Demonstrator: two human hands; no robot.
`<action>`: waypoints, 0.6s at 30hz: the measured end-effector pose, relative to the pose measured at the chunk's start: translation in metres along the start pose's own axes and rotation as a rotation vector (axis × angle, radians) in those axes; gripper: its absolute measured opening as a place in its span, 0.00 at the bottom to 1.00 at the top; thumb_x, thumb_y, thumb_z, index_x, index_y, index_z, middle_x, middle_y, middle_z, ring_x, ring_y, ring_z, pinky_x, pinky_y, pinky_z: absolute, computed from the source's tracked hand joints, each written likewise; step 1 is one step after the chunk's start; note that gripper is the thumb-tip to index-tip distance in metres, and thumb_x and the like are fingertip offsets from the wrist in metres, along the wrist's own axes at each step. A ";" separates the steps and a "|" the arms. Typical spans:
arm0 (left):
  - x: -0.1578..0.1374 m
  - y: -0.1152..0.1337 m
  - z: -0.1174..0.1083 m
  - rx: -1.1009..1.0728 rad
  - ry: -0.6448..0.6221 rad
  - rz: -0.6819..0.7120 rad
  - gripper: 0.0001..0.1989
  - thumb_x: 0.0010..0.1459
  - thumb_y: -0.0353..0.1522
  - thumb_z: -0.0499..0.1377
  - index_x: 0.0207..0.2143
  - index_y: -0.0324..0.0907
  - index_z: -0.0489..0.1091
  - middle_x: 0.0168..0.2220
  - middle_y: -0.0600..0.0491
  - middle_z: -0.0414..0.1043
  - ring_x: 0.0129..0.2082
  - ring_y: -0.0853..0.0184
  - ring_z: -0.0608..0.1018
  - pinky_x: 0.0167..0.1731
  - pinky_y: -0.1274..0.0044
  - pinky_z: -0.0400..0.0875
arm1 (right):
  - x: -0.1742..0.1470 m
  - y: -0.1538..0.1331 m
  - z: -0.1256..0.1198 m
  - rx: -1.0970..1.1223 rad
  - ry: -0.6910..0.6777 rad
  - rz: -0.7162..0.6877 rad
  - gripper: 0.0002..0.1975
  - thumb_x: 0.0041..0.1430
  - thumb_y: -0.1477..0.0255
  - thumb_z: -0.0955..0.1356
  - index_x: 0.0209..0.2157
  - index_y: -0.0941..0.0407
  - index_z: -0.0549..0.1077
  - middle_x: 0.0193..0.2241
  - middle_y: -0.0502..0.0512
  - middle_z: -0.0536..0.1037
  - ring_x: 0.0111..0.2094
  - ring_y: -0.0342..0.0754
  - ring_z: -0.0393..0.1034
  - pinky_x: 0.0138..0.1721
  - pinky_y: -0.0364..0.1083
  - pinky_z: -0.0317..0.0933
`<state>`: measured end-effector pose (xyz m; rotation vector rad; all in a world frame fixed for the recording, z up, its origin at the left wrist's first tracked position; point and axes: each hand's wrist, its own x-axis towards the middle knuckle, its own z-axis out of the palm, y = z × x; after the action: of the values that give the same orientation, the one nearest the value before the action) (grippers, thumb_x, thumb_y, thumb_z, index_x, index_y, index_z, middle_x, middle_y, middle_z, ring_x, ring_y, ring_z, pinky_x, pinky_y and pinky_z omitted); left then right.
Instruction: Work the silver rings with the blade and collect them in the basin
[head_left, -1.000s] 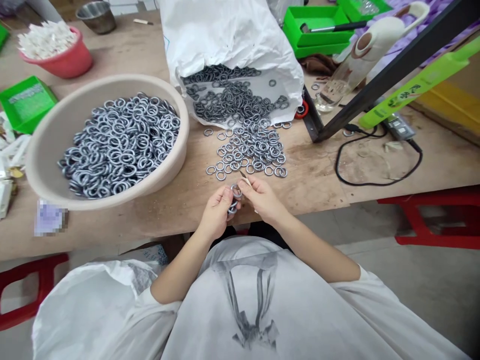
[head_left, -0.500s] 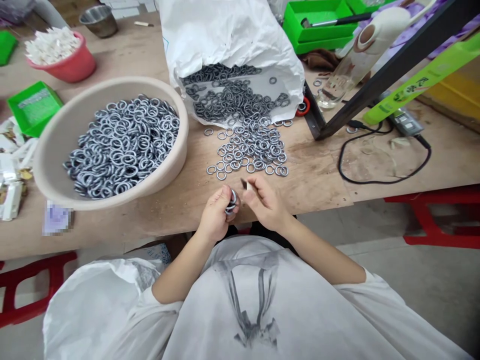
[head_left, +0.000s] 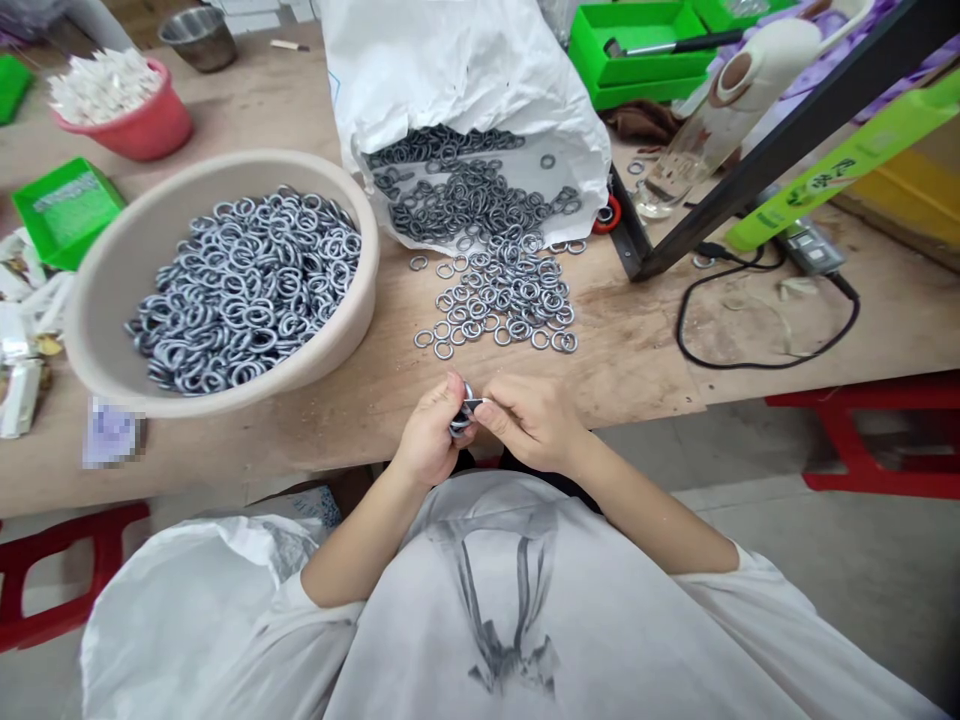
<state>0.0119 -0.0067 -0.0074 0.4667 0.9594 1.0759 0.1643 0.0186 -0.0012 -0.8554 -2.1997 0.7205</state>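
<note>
My left hand is closed around a few grey metal rings, held near the table's front edge. My right hand pinches a small dark flat blade, whose tip lies against the rings in the left hand. Its grip end is hidden by the fingers. Just beyond both hands, a loose pile of similar rings spreads on the wooden table. That pile spills out of a white sack lying with its mouth toward me.
A large beige basin full of rings stands on the left. Behind it are a pink bowl of white pieces and a green tray. To the right are a black metal bar, a bottle and a black cable.
My right hand has moved slightly left and down, bringing the blade from apart to against the rings. The left hand stays in nearly the same place, still holding them.
</note>
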 end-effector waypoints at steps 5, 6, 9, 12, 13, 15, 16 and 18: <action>-0.007 -0.002 -0.003 0.066 -0.157 0.005 0.29 0.51 0.55 0.64 0.20 0.40 0.62 0.15 0.58 0.58 0.15 0.77 0.60 0.15 0.82 0.50 | 0.003 0.018 -0.001 -0.003 0.017 0.150 0.22 0.70 0.59 0.59 0.23 0.54 0.61 0.20 0.48 0.64 0.24 0.43 0.58 0.28 0.44 0.47; -0.011 0.000 -0.004 0.088 -0.187 0.020 0.29 0.53 0.54 0.62 0.19 0.40 0.62 0.15 0.57 0.58 0.15 0.76 0.60 0.16 0.81 0.52 | 0.006 0.024 -0.001 -0.020 0.053 0.229 0.22 0.70 0.58 0.58 0.23 0.54 0.61 0.19 0.48 0.64 0.24 0.43 0.59 0.29 0.45 0.47; -0.028 0.019 -0.008 0.168 -0.110 0.173 0.26 0.57 0.51 0.61 0.19 0.40 0.66 0.15 0.56 0.58 0.16 0.74 0.61 0.17 0.79 0.53 | 0.023 0.036 0.002 -0.102 0.061 0.392 0.22 0.70 0.57 0.57 0.27 0.54 0.67 0.23 0.51 0.71 0.28 0.46 0.66 0.30 0.45 0.50; -0.039 0.059 -0.022 0.380 0.175 0.570 0.17 0.59 0.46 0.61 0.29 0.42 0.75 0.20 0.55 0.64 0.18 0.72 0.64 0.18 0.77 0.52 | 0.049 0.035 0.014 -0.271 -0.119 0.364 0.17 0.68 0.57 0.62 0.39 0.54 0.73 0.35 0.55 0.79 0.36 0.51 0.71 0.34 0.46 0.54; -0.039 0.075 -0.029 0.490 0.302 0.747 0.13 0.61 0.43 0.60 0.35 0.43 0.77 0.22 0.55 0.67 0.19 0.71 0.65 0.20 0.77 0.54 | 0.058 0.034 0.020 -0.339 -0.184 0.344 0.15 0.66 0.57 0.64 0.43 0.54 0.73 0.40 0.57 0.79 0.39 0.53 0.72 0.35 0.46 0.55; -0.033 0.108 -0.048 0.795 0.615 1.097 0.12 0.64 0.40 0.57 0.40 0.44 0.78 0.28 0.53 0.71 0.25 0.69 0.70 0.29 0.73 0.60 | 0.073 0.031 0.031 -0.451 -0.292 0.326 0.15 0.64 0.61 0.67 0.48 0.55 0.73 0.46 0.61 0.79 0.43 0.55 0.73 0.37 0.47 0.57; -0.030 0.122 -0.057 1.071 0.719 1.113 0.13 0.64 0.39 0.57 0.40 0.42 0.78 0.32 0.50 0.74 0.30 0.65 0.73 0.36 0.69 0.63 | 0.078 0.031 0.035 -0.485 -0.324 0.333 0.14 0.65 0.63 0.67 0.48 0.56 0.73 0.48 0.62 0.78 0.43 0.56 0.73 0.37 0.48 0.58; -0.023 0.140 -0.071 1.488 0.831 0.945 0.16 0.62 0.41 0.59 0.40 0.39 0.79 0.40 0.43 0.77 0.47 0.51 0.74 0.50 0.57 0.57 | 0.083 0.034 0.039 -0.477 -0.315 0.364 0.11 0.65 0.66 0.66 0.45 0.57 0.74 0.46 0.63 0.79 0.43 0.56 0.73 0.37 0.48 0.58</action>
<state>-0.1249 0.0251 0.0675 1.9159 2.3898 1.2052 0.1010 0.0911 -0.0174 -1.4974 -2.5810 0.5233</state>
